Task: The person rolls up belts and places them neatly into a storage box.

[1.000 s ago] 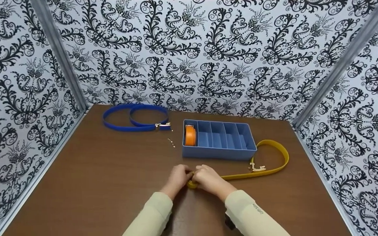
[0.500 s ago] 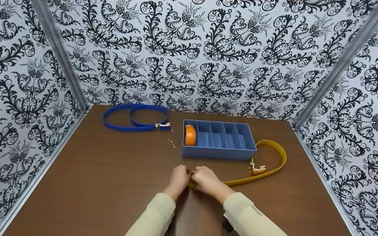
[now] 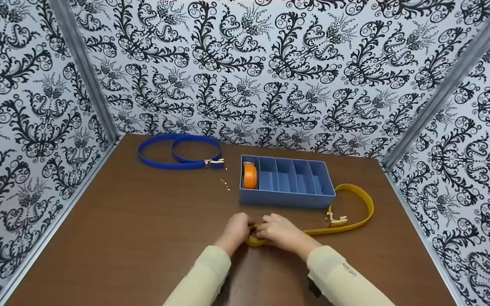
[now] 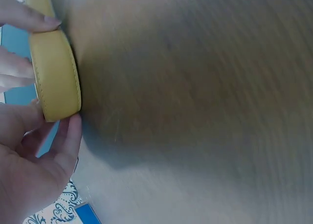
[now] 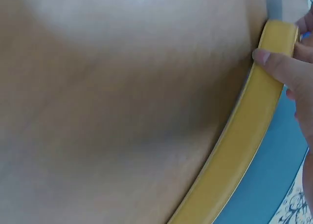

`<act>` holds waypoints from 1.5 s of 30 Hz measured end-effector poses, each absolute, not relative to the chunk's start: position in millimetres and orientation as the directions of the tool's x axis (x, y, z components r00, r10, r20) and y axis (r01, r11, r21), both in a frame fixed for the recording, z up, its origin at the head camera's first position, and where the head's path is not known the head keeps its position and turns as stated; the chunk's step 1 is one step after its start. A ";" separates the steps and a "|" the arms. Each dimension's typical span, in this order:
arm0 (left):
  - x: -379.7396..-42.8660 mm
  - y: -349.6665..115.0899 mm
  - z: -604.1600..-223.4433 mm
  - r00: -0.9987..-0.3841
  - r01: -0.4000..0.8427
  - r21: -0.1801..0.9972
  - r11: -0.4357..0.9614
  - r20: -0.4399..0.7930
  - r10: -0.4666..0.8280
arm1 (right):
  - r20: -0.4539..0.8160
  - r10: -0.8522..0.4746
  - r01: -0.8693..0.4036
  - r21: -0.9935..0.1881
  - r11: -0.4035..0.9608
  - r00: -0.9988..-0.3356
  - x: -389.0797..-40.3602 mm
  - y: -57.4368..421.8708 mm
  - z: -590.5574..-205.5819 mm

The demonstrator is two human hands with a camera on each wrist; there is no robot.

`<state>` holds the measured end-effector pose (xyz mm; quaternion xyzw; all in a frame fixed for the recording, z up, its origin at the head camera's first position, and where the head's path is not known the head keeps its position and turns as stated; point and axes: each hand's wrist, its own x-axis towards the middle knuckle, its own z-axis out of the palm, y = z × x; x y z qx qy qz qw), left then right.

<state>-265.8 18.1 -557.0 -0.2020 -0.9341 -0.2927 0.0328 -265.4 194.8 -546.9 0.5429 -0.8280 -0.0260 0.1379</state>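
A yellow belt [image 3: 326,232] stands on edge on the table, and one end is wound into a small coil [image 3: 255,243] between the two hands. My left hand [image 3: 237,229] holds the coil from the left; in the left wrist view its thumb and fingers grip the coil's [image 4: 57,77] lower edge. My right hand [image 3: 282,231] pinches the belt on the coil's other side, its thumb lying across the strap [image 5: 239,136] in the right wrist view. The loose part runs right and loops back to a gold buckle [image 3: 336,219]. The coil's inside is mostly hidden by fingers.
Just beyond the hands stands a blue divided box [image 3: 287,200]. A rolled orange belt [image 3: 249,176] sits in its leftmost compartment. A blue belt [image 3: 164,165] lies looped at the back left, with small bright specks to the right of its buckle. Patterned walls enclose the table.
The head view has shifted slightly. Both hands stay at the coil, while the right hand's fingers have loosened a little and shifted on it. The loose strap has changed its curve slightly.
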 end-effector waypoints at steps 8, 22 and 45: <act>-264.8 26.3 -562.4 -0.910 0.415 0.493 0.764 0.213 0.356 | 0.310 -0.894 -0.900 0.190 0.392 -0.324 -268.4 192.6 -550.4; -262.5 11.8 -573.6 -0.928 0.353 0.764 0.540 0.213 0.306 | 0.256 -0.791 -0.803 0.080 0.591 -0.556 -258.0 164.1 -553.3; -265.1 10.5 -558.2 -0.927 0.311 0.750 0.584 0.104 0.360 | 0.227 -0.863 -0.874 0.087 0.479 -0.451 -253.0 189.9 -548.7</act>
